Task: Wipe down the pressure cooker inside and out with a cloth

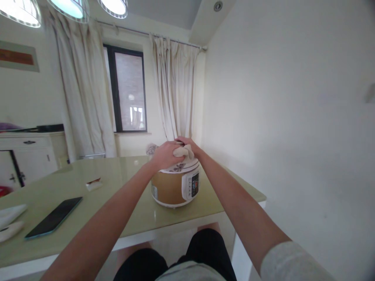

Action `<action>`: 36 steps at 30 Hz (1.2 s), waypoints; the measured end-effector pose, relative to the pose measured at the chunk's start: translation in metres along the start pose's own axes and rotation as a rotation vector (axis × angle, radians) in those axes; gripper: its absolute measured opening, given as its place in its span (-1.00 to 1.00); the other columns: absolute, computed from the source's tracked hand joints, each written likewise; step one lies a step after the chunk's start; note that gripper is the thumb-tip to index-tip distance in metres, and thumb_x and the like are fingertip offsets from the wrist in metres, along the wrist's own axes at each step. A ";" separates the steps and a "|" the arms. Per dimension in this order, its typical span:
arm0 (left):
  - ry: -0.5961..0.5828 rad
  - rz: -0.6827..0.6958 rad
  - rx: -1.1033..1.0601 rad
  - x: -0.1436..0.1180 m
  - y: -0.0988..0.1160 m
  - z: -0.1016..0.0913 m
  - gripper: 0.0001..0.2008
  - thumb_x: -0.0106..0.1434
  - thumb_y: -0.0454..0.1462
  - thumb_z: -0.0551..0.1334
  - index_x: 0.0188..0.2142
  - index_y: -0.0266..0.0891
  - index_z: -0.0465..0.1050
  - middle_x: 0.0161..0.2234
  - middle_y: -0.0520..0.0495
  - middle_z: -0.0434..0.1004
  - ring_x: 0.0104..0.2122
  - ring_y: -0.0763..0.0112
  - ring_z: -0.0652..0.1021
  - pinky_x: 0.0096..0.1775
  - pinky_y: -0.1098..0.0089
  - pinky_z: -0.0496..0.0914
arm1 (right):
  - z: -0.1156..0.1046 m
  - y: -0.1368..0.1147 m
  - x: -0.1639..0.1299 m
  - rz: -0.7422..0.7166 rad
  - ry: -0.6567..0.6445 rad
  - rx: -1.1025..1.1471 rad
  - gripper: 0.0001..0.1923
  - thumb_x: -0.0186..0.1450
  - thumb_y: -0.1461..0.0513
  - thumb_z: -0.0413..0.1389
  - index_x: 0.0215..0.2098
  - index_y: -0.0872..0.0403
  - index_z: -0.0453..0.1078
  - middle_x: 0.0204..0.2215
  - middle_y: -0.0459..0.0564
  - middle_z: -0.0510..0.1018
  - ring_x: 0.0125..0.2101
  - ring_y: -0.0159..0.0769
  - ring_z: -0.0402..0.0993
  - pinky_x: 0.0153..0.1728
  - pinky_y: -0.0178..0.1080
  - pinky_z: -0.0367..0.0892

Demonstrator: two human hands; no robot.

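Over on the far left, two white items (11, 216) sit at the edge of view, partly cut off, with a white cabinet (32, 146) standing behind. Next along, a dark phone (54, 218) lies flat and slantwise on the green surface (109, 168). A pale curtain (84, 89) hangs beyond it, and a small white packet (93, 185) with something reddish-brown on it rests further back than the phone. Then comes the dark-framed window (130, 91), and a fluffy greyish bundle (151, 149) just beside the wrist.

Now the action! The left hand (167, 155) is on top of the cooker (170, 189), its grip narrow, fingers and thumb closed on a bunched pale cloth (186, 153) over the lid (177, 168). The cooker itself stands upright on the surface, near the front edge, gold-sided, its control panel (195, 185) turned toward the right. A second curtain (175, 82) drops behind.

And here's the right hand (189, 143), in from the other side, at the far side of the cloth, fingers reaching across the top; its grip is partly hidden, so I can't tell whether it is holding anything. Furthest right, a plain white wall (278, 97).
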State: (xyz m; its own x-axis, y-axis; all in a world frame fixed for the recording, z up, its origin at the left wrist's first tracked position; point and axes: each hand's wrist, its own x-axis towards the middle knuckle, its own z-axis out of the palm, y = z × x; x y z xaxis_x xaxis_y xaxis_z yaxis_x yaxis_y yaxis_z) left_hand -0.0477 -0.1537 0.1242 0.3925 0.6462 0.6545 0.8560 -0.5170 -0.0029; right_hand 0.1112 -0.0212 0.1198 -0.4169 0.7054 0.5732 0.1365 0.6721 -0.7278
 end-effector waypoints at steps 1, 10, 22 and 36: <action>-0.026 -0.077 -0.014 0.004 -0.010 -0.002 -0.69 0.25 -0.03 0.28 -0.14 -0.10 0.66 -0.08 -0.11 0.70 -0.05 0.07 0.63 -0.06 0.25 0.44 | 0.001 -0.002 -0.002 -0.006 0.014 -0.024 -0.58 0.44 0.00 0.05 -0.12 0.10 0.63 -0.13 0.00 0.70 -0.02 -0.20 0.55 0.14 -0.16 0.36; 0.008 -0.586 -0.069 -0.012 -0.078 -0.003 -0.55 0.33 0.03 0.16 -0.06 -0.18 0.66 -0.15 -0.18 0.73 -0.12 0.07 0.66 -0.19 0.32 0.40 | 0.019 -0.018 -0.060 -0.212 0.150 -0.624 -0.57 0.45 0.11 0.16 0.24 0.02 0.50 0.28 0.14 0.50 0.27 -0.02 0.42 0.34 0.01 0.22; 0.590 0.401 0.255 -0.107 -0.013 0.075 -0.65 0.34 0.08 0.24 -0.13 -0.02 0.65 -0.03 -0.17 0.68 -0.01 0.03 0.54 0.13 -0.04 0.33 | 0.018 -0.014 -0.086 -0.230 0.095 -0.862 -0.59 0.52 0.17 0.04 0.27 -0.10 0.51 0.46 -0.06 0.29 0.26 -0.11 0.47 0.30 -0.07 0.33; 0.446 0.262 0.319 -0.105 -0.009 0.074 -0.66 0.23 -0.12 0.39 0.00 -0.05 0.62 0.03 -0.22 0.64 -0.01 -0.06 0.51 0.11 -0.10 0.25 | 0.035 -0.005 -0.078 -0.218 0.253 -0.825 -0.65 0.48 0.12 0.10 0.15 -0.12 0.60 0.34 -0.07 0.47 0.09 -0.07 0.62 0.15 -0.08 0.47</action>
State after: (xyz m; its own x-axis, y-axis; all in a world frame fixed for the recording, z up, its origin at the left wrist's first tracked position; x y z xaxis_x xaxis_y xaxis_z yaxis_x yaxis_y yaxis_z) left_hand -0.0720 -0.1758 -0.0005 0.4842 0.1869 0.8548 0.8356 -0.3885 -0.3884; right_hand 0.1115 -0.0873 0.0655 -0.3120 0.5057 0.8043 0.7215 0.6769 -0.1457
